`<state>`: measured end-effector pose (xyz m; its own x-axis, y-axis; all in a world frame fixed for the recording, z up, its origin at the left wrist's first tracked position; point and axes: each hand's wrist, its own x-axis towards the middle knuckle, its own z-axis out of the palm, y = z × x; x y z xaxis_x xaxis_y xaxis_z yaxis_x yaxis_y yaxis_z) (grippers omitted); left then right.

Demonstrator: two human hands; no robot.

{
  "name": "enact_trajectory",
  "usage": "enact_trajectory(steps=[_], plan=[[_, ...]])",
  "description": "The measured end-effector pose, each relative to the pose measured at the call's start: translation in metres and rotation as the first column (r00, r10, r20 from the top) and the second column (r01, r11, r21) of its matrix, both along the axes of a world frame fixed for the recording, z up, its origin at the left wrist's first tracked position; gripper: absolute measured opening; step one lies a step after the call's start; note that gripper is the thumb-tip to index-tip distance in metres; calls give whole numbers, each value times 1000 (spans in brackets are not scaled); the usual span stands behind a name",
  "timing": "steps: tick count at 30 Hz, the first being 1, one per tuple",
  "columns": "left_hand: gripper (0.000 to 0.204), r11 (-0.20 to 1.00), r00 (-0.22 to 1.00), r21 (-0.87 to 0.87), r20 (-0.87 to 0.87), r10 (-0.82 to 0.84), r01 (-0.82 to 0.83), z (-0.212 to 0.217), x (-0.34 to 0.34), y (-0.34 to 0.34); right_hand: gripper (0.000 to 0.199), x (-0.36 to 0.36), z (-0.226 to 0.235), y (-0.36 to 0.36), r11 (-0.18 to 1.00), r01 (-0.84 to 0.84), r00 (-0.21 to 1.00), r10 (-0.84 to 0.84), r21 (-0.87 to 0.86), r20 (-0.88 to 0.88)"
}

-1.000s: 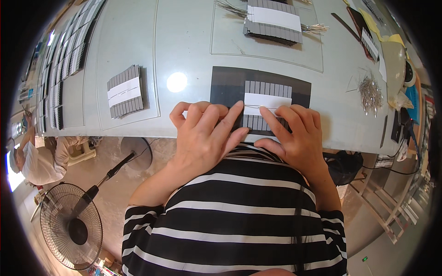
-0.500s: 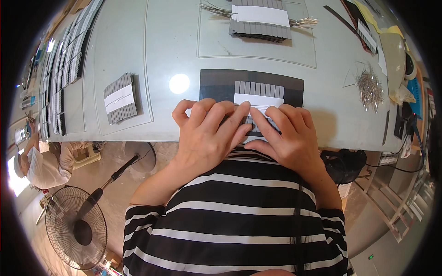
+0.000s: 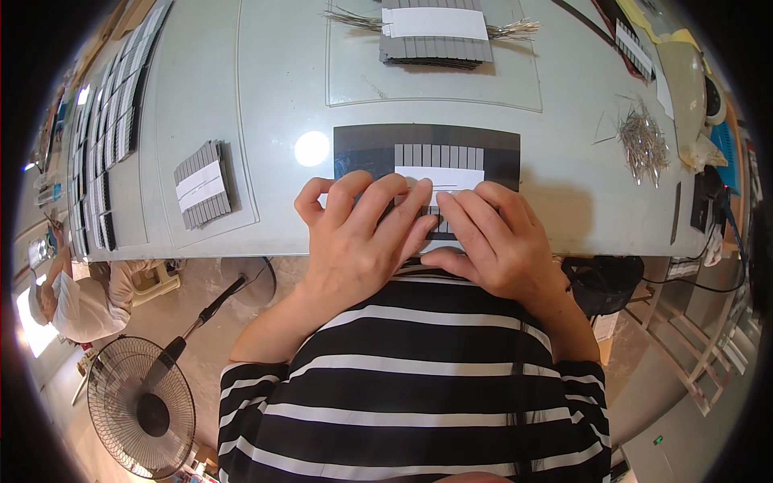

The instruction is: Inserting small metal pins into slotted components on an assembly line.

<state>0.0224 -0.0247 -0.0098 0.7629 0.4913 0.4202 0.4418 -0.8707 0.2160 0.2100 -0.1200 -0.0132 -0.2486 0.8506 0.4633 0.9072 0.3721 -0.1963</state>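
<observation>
My left hand (image 3: 354, 229) rests over the table's near edge, its index fingertip pressing on a white band (image 3: 443, 175). That band crosses a row of narrow grey strips (image 3: 439, 155) with dark gaps between them. Beside it, my right hand (image 3: 503, 237) bends over the same piece, its fingertips touching the band and strips. On both hands the fingers are apart, with the thumbs near the lower strips. A thin dark line, maybe a wire, runs along the band between the fingertips. Underneath lies a dark rectangular plate (image 3: 362, 143). My fingers hide part of the lower strips.
A stack of banded grey strips (image 3: 435, 50) with wire bundles stands far centre. A smaller banded stack (image 3: 201, 189) sits left, a loose wire pile (image 3: 644, 145) right. Rows of strips (image 3: 121, 121) line the far left. A fan (image 3: 153, 410) and another person (image 3: 88, 306) are lower left.
The view has shifted slightly, moving the table items a little left in the picture. My right fingers have straightened a bit and lie closer together; the left hand keeps its place on the band.
</observation>
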Motion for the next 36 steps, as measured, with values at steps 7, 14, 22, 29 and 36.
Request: enact_trajectory(steps=[7, 14, 22, 29, 36], plan=[[36, 999, 1000, 31, -15, 21, -20, 0, 1, -1, 47, 0, -1, 3, 1000, -4, 1000, 4, -16, -10], [35, 999, 999, 24, 16, -40, 39, 3, 7, 2, 57, 5, 1, 1, 1000, -22, 999, 22, -1, -41], [38, 998, 992, 38, -115, -43, 48, -2, -5, 4, 13, 155, 50, -24, 582, 789, 573, -576, 200, -583], [38, 998, 994, 51, -104, -42, 47, -6, -6, 5, 43, 345, 96, -69, 380, 909, 391, -920, -173, 30], [37, 997, 994, 55, -103, -41, 47, -6, -1, 4, 38, 411, 89, -70, 408, 809, 398, -910, -423, -115]])
